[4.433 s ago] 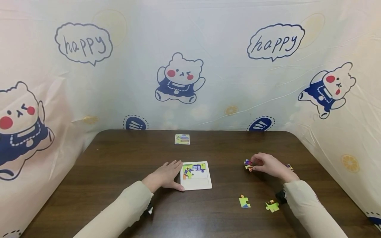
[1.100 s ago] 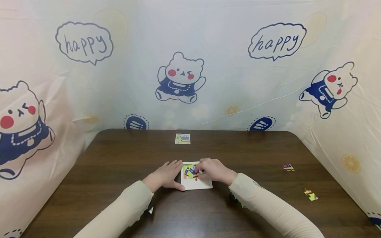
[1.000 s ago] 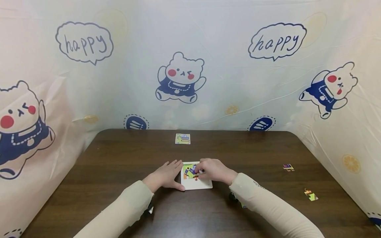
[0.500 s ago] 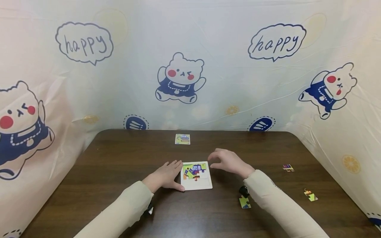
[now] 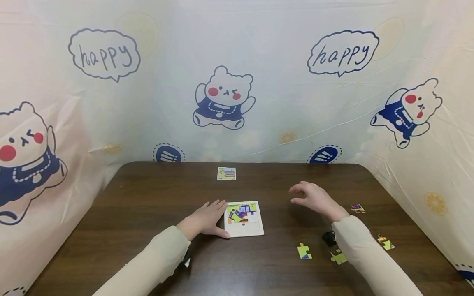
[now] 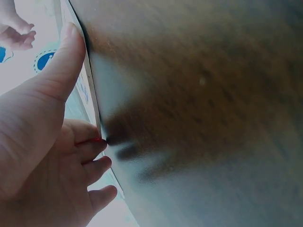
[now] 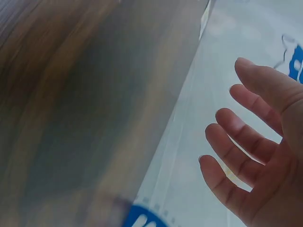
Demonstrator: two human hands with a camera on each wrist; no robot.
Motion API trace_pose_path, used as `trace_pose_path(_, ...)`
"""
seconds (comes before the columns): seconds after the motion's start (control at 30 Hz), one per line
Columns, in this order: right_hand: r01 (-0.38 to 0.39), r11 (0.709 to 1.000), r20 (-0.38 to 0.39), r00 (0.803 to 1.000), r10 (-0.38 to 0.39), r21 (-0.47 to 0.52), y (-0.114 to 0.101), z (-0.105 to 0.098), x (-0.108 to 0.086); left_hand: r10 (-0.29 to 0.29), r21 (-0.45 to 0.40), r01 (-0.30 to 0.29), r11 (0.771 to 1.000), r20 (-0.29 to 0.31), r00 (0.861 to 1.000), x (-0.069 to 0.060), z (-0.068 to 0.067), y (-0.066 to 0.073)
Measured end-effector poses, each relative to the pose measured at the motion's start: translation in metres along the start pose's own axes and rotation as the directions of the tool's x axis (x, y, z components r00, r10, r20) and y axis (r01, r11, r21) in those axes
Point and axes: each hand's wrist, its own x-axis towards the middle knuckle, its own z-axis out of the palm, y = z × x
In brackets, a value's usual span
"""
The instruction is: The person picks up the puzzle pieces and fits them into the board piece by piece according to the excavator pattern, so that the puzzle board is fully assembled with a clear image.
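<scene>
A white puzzle tray (image 5: pixel 238 231) lies mid-table, its upper part filled with a picture of a purple digger and its lower part bare white. My left hand (image 5: pixel 203 221) rests along the tray's left edge, thumb and fingers spread; the left wrist view shows the thumb (image 6: pixel 71 56) against that edge. Off to the right, my right hand (image 5: pixel 316 200) hovers above the table, fingers loosely bent, holding nothing in the right wrist view. Near it lie jigsaw pieces: a purple one (image 5: pixel 358 209), a green and orange one (image 5: pixel 386 243), and green ones (image 5: pixel 304 251) (image 5: pixel 338 257) closer to me.
A small square picture card (image 5: pixel 226 173) lies near the far edge of the dark wooden table (image 5: pixel 148 185). Behind the table hangs a pale cloth (image 5: pixel 277 102) printed with bears. My right sleeve (image 5: pixel 374 255) partly covers two of the pieces.
A purple piece picked up at the right now sits in the tray. The right hand has let go of it and moved back to the right. The left hand stays in place.
</scene>
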Motion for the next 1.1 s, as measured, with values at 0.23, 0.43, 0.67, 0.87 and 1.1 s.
trace_pose_path(0.23,-0.054,0.999,-0.057,0.997,0.053,-0.006,0.032,-0.018,-0.018,-0.002,-0.006,0.002,1.0,-0.005,1.0,-0.002,-0.002,0.002)
trace_pose_path(0.43,-0.093,0.995,-0.091,0.991,0.094,0.025,0.055,-0.033,-0.036,-0.006,-0.011,0.006,1.0,-0.007,1.0,-0.002,-0.002,0.002)
trace_pose_path(0.67,-0.156,0.987,-0.11,0.981,0.159,0.034,0.084,-0.042,-0.057,-0.004,-0.009,0.004,1.0,-0.003,1.0,-0.002,-0.001,0.001)
trace_pose_path(0.87,-0.247,0.965,-0.086,0.963,0.254,0.084,0.105,-0.053,-0.075,-0.004,-0.004,0.004,1.0,-0.001,1.0,-0.001,-0.001,0.001)
trace_pose_path(1.1,-0.3,0.952,-0.044,0.952,0.303,0.059,0.129,-0.057,-0.094,-0.01,0.0,0.01,1.0,0.012,1.0,-0.002,-0.002,0.002)
